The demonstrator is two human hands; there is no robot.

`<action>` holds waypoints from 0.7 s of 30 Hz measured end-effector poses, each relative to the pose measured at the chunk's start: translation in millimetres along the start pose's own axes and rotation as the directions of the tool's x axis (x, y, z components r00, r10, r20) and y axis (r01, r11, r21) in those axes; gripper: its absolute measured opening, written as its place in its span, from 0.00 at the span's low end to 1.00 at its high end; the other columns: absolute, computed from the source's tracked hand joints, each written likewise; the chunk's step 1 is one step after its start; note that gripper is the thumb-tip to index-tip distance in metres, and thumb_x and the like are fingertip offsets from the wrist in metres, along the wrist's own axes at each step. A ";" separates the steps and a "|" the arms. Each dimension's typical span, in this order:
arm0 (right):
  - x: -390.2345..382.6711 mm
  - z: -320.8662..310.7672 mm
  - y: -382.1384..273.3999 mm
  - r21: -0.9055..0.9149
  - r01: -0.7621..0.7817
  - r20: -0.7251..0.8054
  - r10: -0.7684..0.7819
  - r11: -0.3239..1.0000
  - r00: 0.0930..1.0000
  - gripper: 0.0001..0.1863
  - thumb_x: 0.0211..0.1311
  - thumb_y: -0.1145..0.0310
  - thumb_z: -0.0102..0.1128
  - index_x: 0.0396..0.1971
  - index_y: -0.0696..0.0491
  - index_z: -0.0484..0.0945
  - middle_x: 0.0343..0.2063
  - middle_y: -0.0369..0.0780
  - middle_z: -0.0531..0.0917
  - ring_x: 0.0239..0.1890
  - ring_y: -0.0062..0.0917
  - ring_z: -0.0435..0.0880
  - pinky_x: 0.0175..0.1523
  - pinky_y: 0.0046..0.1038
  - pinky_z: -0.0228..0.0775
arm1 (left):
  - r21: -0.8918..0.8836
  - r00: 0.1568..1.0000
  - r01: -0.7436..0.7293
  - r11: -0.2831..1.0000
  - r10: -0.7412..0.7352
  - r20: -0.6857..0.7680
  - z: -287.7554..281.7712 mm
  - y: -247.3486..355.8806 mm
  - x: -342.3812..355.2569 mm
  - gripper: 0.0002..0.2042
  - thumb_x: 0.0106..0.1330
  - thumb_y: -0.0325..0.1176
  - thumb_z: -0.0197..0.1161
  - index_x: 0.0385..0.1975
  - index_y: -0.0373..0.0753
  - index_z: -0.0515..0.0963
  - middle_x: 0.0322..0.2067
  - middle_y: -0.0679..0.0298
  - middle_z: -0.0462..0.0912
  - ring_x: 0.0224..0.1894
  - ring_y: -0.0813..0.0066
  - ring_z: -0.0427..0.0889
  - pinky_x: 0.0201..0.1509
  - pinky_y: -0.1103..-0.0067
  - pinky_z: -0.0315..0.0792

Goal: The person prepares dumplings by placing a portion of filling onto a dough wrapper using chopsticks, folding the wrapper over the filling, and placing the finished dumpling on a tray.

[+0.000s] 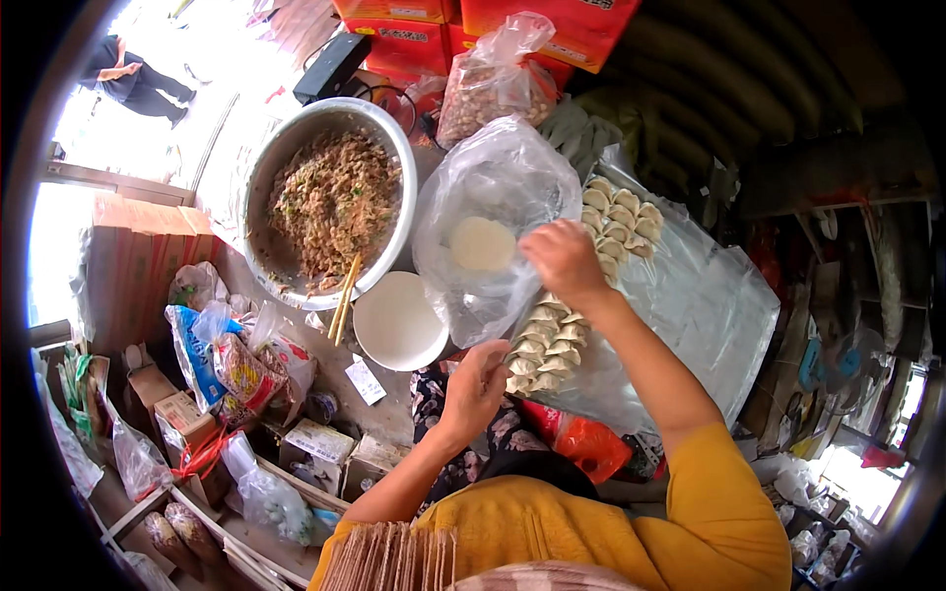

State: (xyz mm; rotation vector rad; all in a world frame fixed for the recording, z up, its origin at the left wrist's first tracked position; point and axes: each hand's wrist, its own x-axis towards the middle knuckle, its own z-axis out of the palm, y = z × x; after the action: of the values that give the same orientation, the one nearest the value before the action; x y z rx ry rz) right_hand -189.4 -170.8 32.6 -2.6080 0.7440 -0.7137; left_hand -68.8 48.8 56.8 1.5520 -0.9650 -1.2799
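Note:
My right hand [564, 261] is at the side of a clear plastic bag [498, 163], its bent fingers close to a pale round dough wrapper [483, 244] in the bag. Whatever those fingers pinch is hidden. Lower down, my left hand [477, 390] is curled closed beside the near rows of folded dumplings [548, 347]; its contents, if any, do not show. More dumplings [621, 219] lie farther up the plastic-covered tray [690, 295]. Left of the bag stand an empty white bowl [400, 321] and a wide metal basin [254, 187] of minced filling [335, 202], with wooden chopsticks [346, 300] across its rim.
Behind the bag sit a knotted bag of nuts or beans [496, 94] and red boxes [404, 44]. Cardboard cartons [148, 256], packaged goods [246, 360] and divided shelves [266, 483] fill the left side. Another person [128, 77] is far off at the upper left.

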 end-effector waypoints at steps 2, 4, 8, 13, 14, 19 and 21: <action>11.7 22.5 -13.3 -0.092 0.015 0.160 0.000 0.996 0.987 0.06 0.51 0.70 0.62 0.30 0.51 0.78 0.30 0.37 0.79 0.40 0.33 0.77 0.48 0.35 0.67 | -0.032 0.999 0.032 0.999 -0.032 0.001 -5.3 -5.0 -1.8 0.16 0.65 0.18 0.55 0.53 0.34 0.68 0.41 0.60 0.78 0.41 0.76 0.81 0.47 0.79 0.75; 13.4 44.1 -12.5 -0.169 0.020 0.259 0.024 0.985 0.966 0.06 0.51 0.69 0.62 0.30 0.51 0.78 0.31 0.37 0.79 0.41 0.32 0.77 0.48 0.36 0.67 | -0.075 0.999 -0.008 0.997 0.005 -0.050 -7.7 -5.4 0.4 0.16 0.64 0.18 0.56 0.52 0.35 0.70 0.41 0.57 0.80 0.41 0.72 0.83 0.42 0.79 0.76; 12.6 66.6 -0.4 -0.293 0.055 0.353 0.055 0.954 0.934 0.04 0.53 0.68 0.59 0.27 0.51 0.80 0.30 0.38 0.80 0.39 0.34 0.79 0.47 0.36 0.68 | -0.135 0.997 -0.010 0.991 0.000 -0.079 -18.9 2.7 1.1 0.16 0.64 0.17 0.55 0.52 0.34 0.70 0.41 0.57 0.79 0.41 0.72 0.83 0.42 0.79 0.76; 23.9 42.1 7.6 0.170 -0.437 0.396 0.344 0.883 0.851 0.08 0.54 0.66 0.59 0.31 0.52 0.82 0.29 0.41 0.85 0.36 0.37 0.83 0.43 0.37 0.74 | -0.179 0.998 0.018 0.984 -0.027 -0.048 -37.7 -8.1 -4.9 0.15 0.67 0.18 0.52 0.53 0.34 0.68 0.44 0.62 0.78 0.40 0.77 0.80 0.45 0.80 0.75; 27.3 36.5 8.5 0.215 -0.493 0.399 0.385 0.843 0.832 0.10 0.54 0.66 0.61 0.34 0.53 0.82 0.29 0.43 0.85 0.33 0.39 0.84 0.40 0.37 0.75 | -0.182 0.998 0.017 0.983 -0.026 -0.048 -39.9 -7.9 -5.7 0.15 0.67 0.18 0.52 0.53 0.34 0.68 0.44 0.62 0.78 0.40 0.77 0.80 0.45 0.80 0.75; 19.3 40.2 -10.1 0.123 -0.396 0.303 0.346 0.910 0.888 0.06 0.52 0.67 0.65 0.28 0.52 0.80 0.29 0.41 0.82 0.37 0.35 0.81 0.46 0.36 0.71 | -0.272 0.997 0.059 0.961 -0.072 -0.036 -58.3 -2.8 -8.9 0.14 0.68 0.19 0.53 0.53 0.34 0.69 0.42 0.63 0.78 0.39 0.78 0.80 0.44 0.81 0.75; 14.7 51.6 -22.6 -0.329 0.026 0.255 0.062 0.944 0.965 0.07 0.49 0.66 0.68 0.26 0.50 0.79 0.30 0.39 0.80 0.40 0.33 0.78 0.52 0.39 0.67 | -0.249 0.998 0.056 0.967 -0.064 -0.022 -65.4 -7.3 -12.5 0.13 0.68 0.20 0.53 0.52 0.34 0.69 0.42 0.63 0.78 0.39 0.78 0.80 0.44 0.81 0.75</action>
State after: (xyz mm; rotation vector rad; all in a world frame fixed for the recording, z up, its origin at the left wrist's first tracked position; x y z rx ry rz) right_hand -141.4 -151.7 5.7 -2.9107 0.8659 -0.2407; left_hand -6.2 72.6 59.0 1.4093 -0.7125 -1.3601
